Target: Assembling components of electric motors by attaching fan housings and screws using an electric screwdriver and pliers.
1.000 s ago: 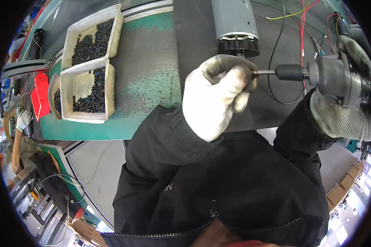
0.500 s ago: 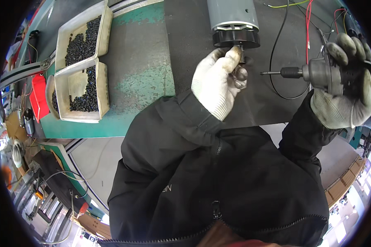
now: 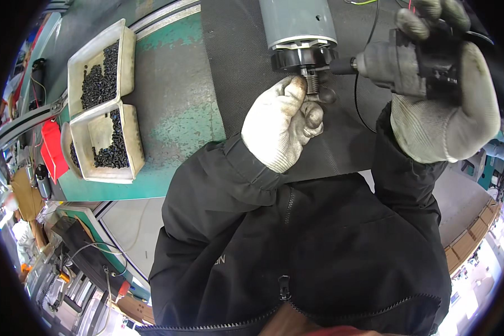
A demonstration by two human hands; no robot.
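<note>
A grey cylindrical electric motor [image 3: 298,22] lies at the far middle of the bench, with a black ring [image 3: 302,58] at its near end. A threaded metal shaft [image 3: 312,84] sticks out of the ring towards me. My left hand [image 3: 280,120], in a white knitted glove with soiled fingertips, is closed on this shaft, thumb and fingers bent round its left side. My right hand [image 3: 445,120], gloved too, grips a dark power screwdriver [image 3: 400,63] held level. The driver's black nose points left, its tip at the shaft just below the ring; the exact contact is too small to make out.
Two cream plastic bins [image 3: 130,67] of small black parts stand on the left, beside a red bin [image 3: 54,150]. The motor lies on a black mat [image 3: 235,73] over the worn green bench top [image 3: 179,106]. A black cable [image 3: 357,103] curves behind the driver.
My right hand has brought the screwdriver left, from a gap beside the motor to its shaft. My left hand stays on the shaft. The whole view has shifted slightly.
</note>
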